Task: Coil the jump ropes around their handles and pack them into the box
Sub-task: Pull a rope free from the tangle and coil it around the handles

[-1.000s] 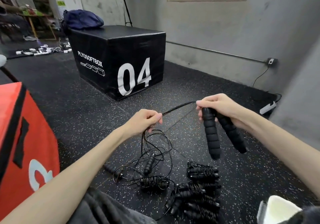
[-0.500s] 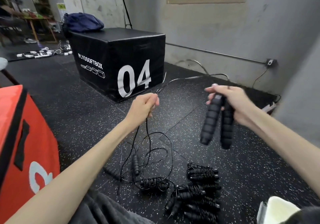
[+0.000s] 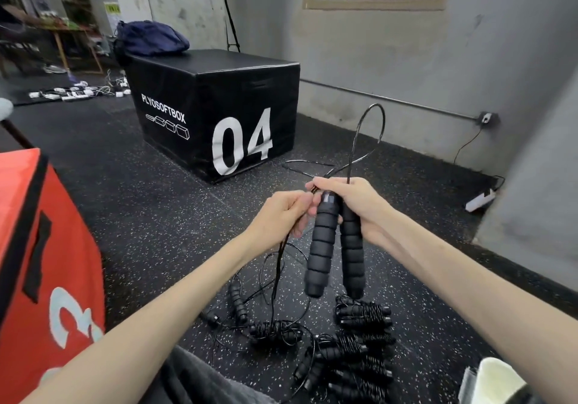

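Observation:
My right hand (image 3: 362, 205) grips the tops of two black foam jump rope handles (image 3: 325, 247), which hang side by side pointing down. My left hand (image 3: 281, 215) is closed on the thin black cord (image 3: 370, 128) right beside the handle tops. The cord loops up above both hands and also trails down to the floor. On the floor below lie several coiled jump ropes (image 3: 362, 313) in a pile and a loose, tangled rope (image 3: 269, 328) to their left.
A black plyo box marked 04 (image 3: 215, 115) stands ahead with a blue bag (image 3: 150, 39) on it. A red plyo box (image 3: 40, 262) is close on the left. A grey wall and a white power strip (image 3: 478, 200) are on the right. A white object (image 3: 497, 381) sits bottom right.
My hands have come together: the left hand moved right to the handle tops with the cord, and the cord now arcs up above both hands. The handles hang lower and closer.

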